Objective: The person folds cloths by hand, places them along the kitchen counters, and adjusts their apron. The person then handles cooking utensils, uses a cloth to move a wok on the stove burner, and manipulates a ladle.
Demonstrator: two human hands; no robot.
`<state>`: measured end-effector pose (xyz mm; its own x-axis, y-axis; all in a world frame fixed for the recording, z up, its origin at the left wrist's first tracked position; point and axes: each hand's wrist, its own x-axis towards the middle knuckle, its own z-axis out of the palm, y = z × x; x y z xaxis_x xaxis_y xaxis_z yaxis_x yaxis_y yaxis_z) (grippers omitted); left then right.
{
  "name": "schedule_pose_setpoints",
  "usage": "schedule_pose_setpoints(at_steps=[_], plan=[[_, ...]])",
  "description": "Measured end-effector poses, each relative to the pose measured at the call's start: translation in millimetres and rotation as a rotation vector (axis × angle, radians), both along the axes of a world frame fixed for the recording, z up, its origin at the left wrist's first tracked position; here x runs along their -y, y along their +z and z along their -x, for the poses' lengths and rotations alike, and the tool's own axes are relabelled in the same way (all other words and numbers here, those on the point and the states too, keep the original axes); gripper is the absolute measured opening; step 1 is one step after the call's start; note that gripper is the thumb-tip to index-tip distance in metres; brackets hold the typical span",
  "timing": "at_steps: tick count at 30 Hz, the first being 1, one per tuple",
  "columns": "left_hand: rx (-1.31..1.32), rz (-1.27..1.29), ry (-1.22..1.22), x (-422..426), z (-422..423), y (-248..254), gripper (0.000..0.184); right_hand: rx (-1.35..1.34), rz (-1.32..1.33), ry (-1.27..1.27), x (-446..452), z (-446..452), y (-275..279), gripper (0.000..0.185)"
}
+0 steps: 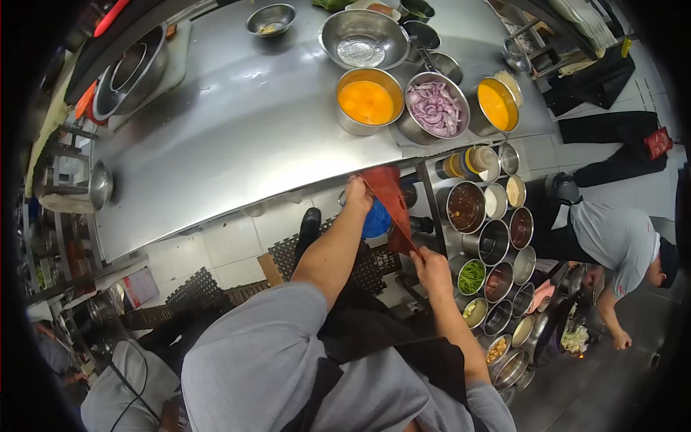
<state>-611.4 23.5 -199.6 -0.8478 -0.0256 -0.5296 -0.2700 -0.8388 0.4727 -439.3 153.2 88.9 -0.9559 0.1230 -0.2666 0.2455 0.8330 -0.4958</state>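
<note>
A red cloth (389, 196) is stretched at a slant between my two hands, just off the front edge of the steel table (237, 137). My left hand (358, 193) grips its upper corner, fingers closed, close to the table edge. Lower and to the right, my right hand (433, 271) pinches the cloth's other end. Behind the cloth, near the floor, something blue (376, 219) is partly covered.
On the table stand pots of orange-yellow liquid (366, 101), a pot of sliced red onion (435, 108) and a steel bowl (363, 39). Several containers of ingredients (494, 241) crowd the right side. A co-worker (619, 227) cooks at a wok; another person (129, 389) is lower left.
</note>
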Motion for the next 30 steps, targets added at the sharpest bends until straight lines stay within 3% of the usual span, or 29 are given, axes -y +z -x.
schedule_pose_setpoints(at_steps=[2,3,5,6,9,11,15,17,20,23,25,27,28,30], plan=[[0.063,-0.167,0.065,47,-11,76,0.026,-0.017,0.012,0.063,4,-12,-20,0.022],[-0.063,-0.16,0.021,74,-16,51,0.029,-0.038,0.01,0.123,6,-14,-25,0.023],[-0.11,-0.026,0.115,131,-43,82,0.025,0.006,0.056,0.196,31,-13,-22,0.022],[-0.008,0.083,0.182,160,-52,87,0.025,-0.016,0.095,0.268,41,-15,-31,0.022],[-0.051,0.289,0.261,244,-93,100,0.017,-0.089,0.193,0.411,70,-13,-28,0.021],[-0.06,0.496,0.291,266,-116,167,0.014,-0.148,0.237,0.493,79,-3,-21,0.021],[-0.284,1.153,0.301,320,-156,217,0.019,-0.169,0.354,0.578,82,9,-12,0.024],[-0.353,1.018,0.339,313,-178,286,0.02,-0.246,0.457,0.498,80,13,11,0.022],[-0.538,0.817,0.119,313,-197,346,0.02,-0.401,0.6,0.422,75,18,54,0.019],[-0.535,0.929,0.046,293,-202,382,0.018,-0.424,0.695,0.309,60,20,74,0.018],[-0.536,0.881,-0.065,266,-201,392,0.014,-0.448,0.466,0.27,43,16,60,0.018],[-0.517,0.971,-0.313,228,-193,385,0.012,-0.692,0.211,0.355,40,1,50,0.032],[-0.589,0.985,-0.421,205,-190,379,0.016,-0.65,0.251,0.388,49,-13,66,0.047],[-0.741,1.293,-0.667,169,-183,378,0.017,-0.649,0.447,0.515,69,-32,87,0.057]])
